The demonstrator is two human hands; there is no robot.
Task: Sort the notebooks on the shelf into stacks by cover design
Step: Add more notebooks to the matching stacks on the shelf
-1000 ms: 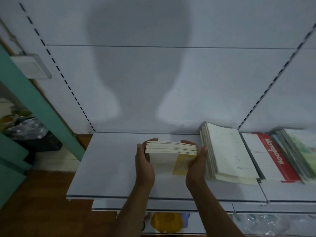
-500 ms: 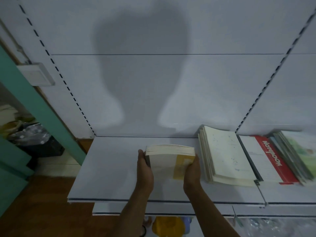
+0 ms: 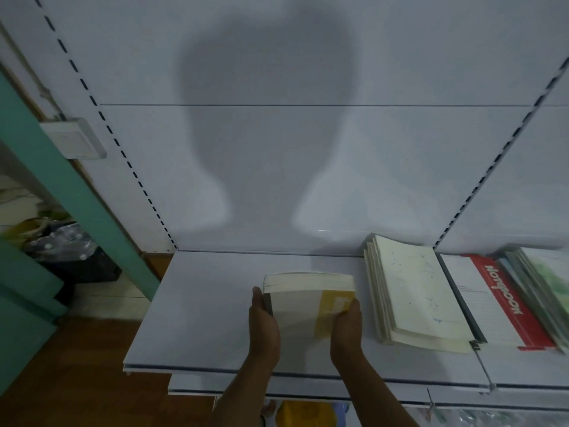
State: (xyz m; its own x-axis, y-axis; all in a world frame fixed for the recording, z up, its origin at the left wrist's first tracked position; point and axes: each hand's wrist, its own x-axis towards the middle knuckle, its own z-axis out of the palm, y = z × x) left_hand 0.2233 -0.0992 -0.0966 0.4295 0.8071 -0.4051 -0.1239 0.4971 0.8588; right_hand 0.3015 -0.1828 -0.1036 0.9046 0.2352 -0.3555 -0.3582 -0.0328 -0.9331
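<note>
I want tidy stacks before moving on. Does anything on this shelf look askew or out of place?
The cream stack beside the held notebooks is fanned, its edges stepped out to the left rather than flush. The green-covered stack at far right is splayed too. Nothing looks spilled or damaged.

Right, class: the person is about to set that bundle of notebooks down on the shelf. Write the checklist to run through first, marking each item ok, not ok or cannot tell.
1. Both hands hold the bundle: left hand and right hand at its sides. Ok.
2. Bare shelf left of the bundle. Ok.
3. Bundle apart from the cream stack. Ok.
4. Bundle edges squared. Ok.
5. All covers in the bundle match: only the nearest cover, with a yellow band, shows. Cannot tell.
6. Bundle bottom resting on the shelf. Cannot tell.
</note>
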